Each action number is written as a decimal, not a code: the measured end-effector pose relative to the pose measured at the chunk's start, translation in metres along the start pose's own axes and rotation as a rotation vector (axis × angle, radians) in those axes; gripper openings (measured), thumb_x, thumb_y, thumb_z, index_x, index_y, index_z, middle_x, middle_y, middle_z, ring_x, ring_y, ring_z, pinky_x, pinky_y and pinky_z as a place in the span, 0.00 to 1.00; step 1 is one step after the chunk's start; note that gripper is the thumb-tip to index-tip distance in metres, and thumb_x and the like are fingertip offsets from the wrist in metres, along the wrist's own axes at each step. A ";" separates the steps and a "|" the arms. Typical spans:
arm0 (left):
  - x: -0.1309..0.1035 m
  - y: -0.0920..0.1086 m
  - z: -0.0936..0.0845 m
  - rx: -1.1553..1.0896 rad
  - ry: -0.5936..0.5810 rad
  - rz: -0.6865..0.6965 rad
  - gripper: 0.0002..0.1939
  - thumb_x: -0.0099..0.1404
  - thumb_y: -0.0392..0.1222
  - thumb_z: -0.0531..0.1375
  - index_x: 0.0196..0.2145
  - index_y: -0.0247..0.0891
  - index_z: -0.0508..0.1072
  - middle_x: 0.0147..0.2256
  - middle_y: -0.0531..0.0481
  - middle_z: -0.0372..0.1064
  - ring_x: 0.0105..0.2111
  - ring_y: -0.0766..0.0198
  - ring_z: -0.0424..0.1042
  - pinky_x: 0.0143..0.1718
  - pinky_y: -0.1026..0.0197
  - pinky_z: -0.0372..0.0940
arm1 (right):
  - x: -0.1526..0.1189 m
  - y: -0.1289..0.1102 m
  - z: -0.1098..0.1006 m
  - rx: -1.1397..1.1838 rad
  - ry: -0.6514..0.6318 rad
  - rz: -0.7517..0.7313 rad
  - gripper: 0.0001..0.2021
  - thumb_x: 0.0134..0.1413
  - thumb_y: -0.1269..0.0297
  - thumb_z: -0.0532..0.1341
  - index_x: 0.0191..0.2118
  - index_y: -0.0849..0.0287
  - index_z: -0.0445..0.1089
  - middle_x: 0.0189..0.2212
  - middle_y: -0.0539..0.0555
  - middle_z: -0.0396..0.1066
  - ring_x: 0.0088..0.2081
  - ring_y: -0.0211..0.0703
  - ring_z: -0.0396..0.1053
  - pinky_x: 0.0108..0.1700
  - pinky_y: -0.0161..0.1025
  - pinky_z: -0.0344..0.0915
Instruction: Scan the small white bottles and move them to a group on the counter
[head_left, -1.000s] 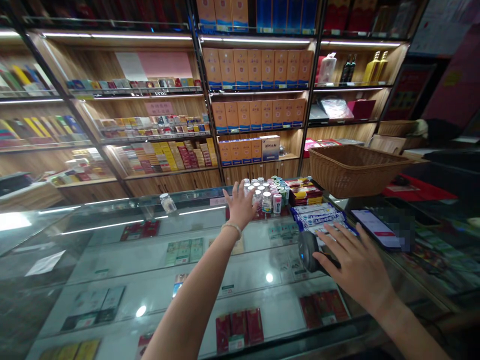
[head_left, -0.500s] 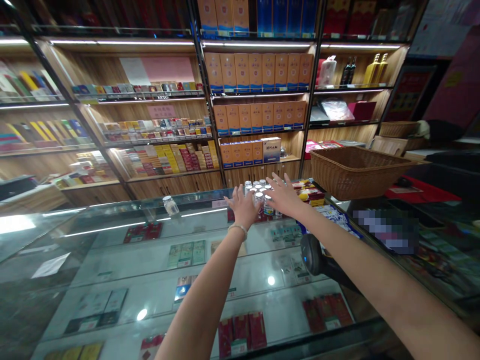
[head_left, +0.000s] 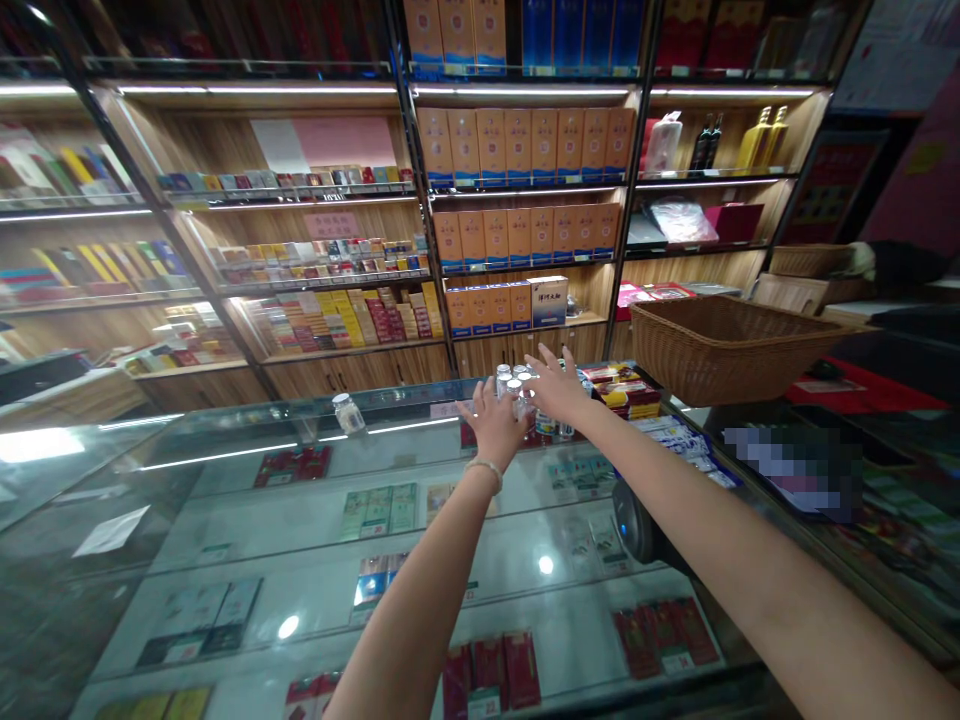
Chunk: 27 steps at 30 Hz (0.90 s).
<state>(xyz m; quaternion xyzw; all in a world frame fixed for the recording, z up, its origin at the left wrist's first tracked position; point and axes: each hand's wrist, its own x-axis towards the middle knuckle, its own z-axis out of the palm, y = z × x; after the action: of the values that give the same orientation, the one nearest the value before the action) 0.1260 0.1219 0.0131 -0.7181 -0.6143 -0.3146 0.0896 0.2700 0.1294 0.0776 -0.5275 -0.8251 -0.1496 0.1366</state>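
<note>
Several small clear bottles with white caps (head_left: 514, 386) stand in a close group at the far edge of the glass counter (head_left: 300, 535). My left hand (head_left: 496, 425), with a pale bracelet at the wrist, is at the near left side of the group, fingers spread. On the right, my right hand (head_left: 559, 388) reaches over the bottles with its fingers apart. Both hands seem to touch bottles, though contact points are partly hidden. Apart from the group, one capped bottle (head_left: 348, 414) stands to the left.
Snack packets (head_left: 622, 390) and blue-white packets (head_left: 679, 445) lie right of the bottles. A wicker basket (head_left: 731, 350) stands beyond them. Under my right forearm is a black scanner-like device (head_left: 634, 520). Boxes fill the back shelves (head_left: 525, 200).
My right hand has shifted left over the bottles, closer to my left hand, so some bottles now show right of its wrist. The view has turned slightly left.
</note>
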 end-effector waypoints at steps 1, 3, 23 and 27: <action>0.000 -0.002 -0.001 -0.002 -0.012 -0.001 0.18 0.62 0.49 0.65 0.49 0.44 0.77 0.69 0.38 0.53 0.71 0.40 0.48 0.66 0.21 0.35 | 0.000 0.000 0.000 0.001 0.000 0.000 0.09 0.61 0.66 0.64 0.45 0.55 0.80 0.70 0.61 0.56 0.73 0.64 0.41 0.68 0.73 0.33; 0.000 -0.007 -0.005 -0.011 -0.038 0.007 0.19 0.61 0.51 0.66 0.49 0.46 0.77 0.70 0.38 0.53 0.71 0.40 0.47 0.66 0.21 0.35 | 0.000 -0.001 -0.001 0.004 -0.005 -0.001 0.08 0.60 0.65 0.65 0.43 0.55 0.80 0.70 0.60 0.56 0.73 0.65 0.42 0.68 0.74 0.33; -0.049 -0.068 -0.074 -0.001 -0.250 0.135 0.27 0.57 0.54 0.71 0.53 0.49 0.76 0.71 0.37 0.49 0.71 0.34 0.44 0.64 0.19 0.37 | -0.041 -0.063 -0.017 0.069 0.076 -0.084 0.09 0.59 0.58 0.66 0.38 0.56 0.80 0.70 0.58 0.56 0.73 0.65 0.42 0.69 0.72 0.35; -0.065 -0.070 -0.081 -0.009 -0.247 0.167 0.25 0.58 0.55 0.70 0.52 0.48 0.76 0.71 0.38 0.49 0.71 0.35 0.45 0.65 0.20 0.36 | -0.055 -0.073 -0.018 0.102 0.121 -0.080 0.09 0.59 0.57 0.65 0.38 0.56 0.80 0.70 0.57 0.56 0.73 0.64 0.42 0.70 0.70 0.36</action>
<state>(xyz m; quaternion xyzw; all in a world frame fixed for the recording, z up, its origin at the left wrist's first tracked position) 0.0293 0.0426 0.0216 -0.8002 -0.5574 -0.2183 0.0359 0.2274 0.0476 0.0659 -0.4766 -0.8421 -0.1443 0.2071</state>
